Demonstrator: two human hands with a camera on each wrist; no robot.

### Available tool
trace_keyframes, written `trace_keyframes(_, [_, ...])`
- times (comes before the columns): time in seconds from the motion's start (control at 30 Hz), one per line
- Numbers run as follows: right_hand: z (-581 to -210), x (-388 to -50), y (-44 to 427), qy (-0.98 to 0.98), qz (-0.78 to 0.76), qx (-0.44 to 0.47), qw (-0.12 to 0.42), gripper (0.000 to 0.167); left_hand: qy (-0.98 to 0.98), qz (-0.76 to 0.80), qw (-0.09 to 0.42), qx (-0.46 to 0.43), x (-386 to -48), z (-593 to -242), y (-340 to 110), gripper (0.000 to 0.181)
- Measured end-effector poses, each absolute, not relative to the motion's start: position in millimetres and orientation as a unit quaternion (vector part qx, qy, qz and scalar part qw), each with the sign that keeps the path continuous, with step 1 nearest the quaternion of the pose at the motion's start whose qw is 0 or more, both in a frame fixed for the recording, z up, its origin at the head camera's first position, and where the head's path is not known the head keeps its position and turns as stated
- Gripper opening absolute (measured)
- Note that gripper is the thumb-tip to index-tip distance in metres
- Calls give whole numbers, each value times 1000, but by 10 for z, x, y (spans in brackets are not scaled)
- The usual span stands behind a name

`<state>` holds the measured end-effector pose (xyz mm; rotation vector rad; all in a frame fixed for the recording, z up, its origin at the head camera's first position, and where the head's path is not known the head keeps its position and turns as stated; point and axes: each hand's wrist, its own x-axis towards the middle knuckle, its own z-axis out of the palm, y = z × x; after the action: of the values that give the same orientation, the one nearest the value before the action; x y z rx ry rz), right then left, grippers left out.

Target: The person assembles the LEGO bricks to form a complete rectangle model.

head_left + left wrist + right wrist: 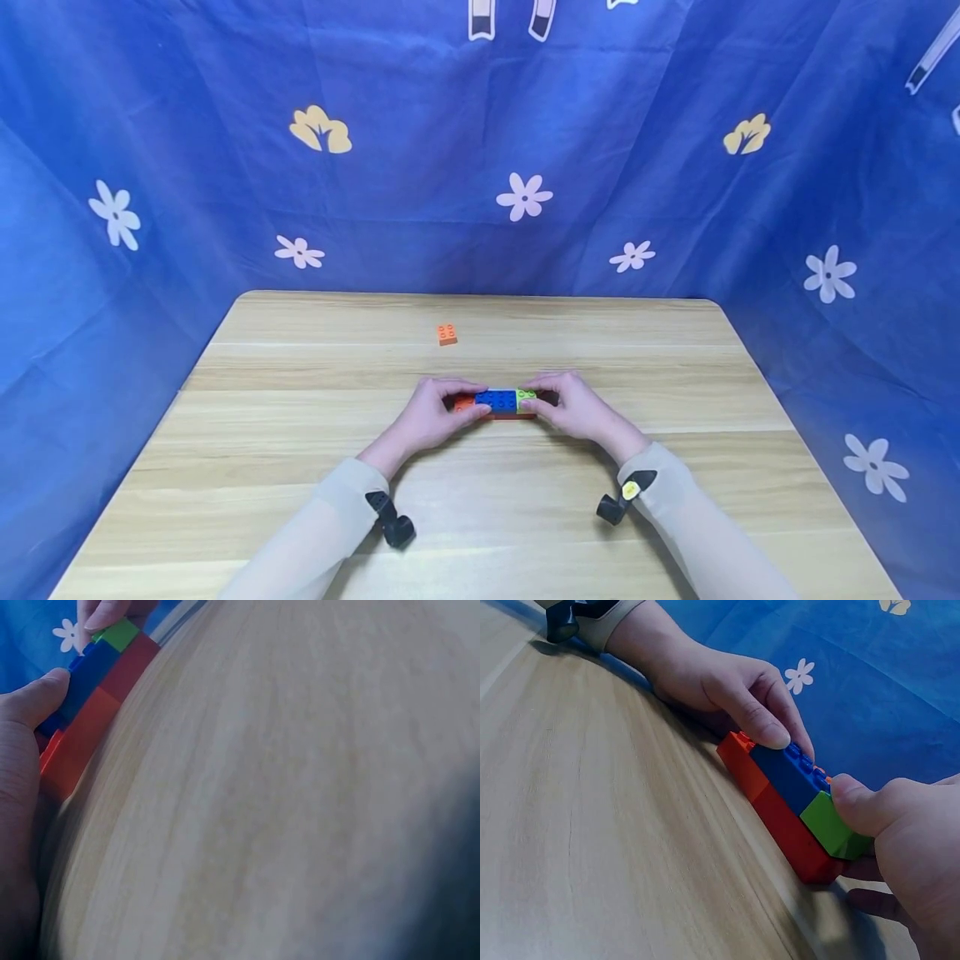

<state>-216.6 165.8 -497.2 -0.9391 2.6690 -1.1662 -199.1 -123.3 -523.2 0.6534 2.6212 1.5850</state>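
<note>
A low two-layer row of toy building bricks lies on the table in front of me. Its lower layer joins an orange brick (pixel 740 769) and a red brick (pixel 795 841). On top sit a long blue brick (pixel 499 402) and, at its right end, a small lime green brick (pixel 527 396). My left hand (pixel 430 417) pinches the blue brick, thumb on the near side and fingers at the far side. The right hand (pixel 576 408) grips the green end, its thumb against the green brick. Most of the fingertips behind the row are hidden.
A separate orange brick (pixel 447 335) with studs up lies farther back on the wooden table (pixel 525 517). Behind and at both sides hangs a blue curtain (pixel 420 167) with flower prints. Each wrist wears a small black camera.
</note>
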Motion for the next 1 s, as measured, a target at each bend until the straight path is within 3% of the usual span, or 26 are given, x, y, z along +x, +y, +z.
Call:
trace_keyframes(0.77, [-5098, -2155, 1675, 878, -349, -326, -27, 32, 842, 495, 5, 215, -2010, -5223, -1214, 38])
trace_keyframes(1.0, [-5040, -2165, 1637, 881, -332, -337, 2, 30, 839, 503, 37, 202, -2035, -5176, -1244, 37])
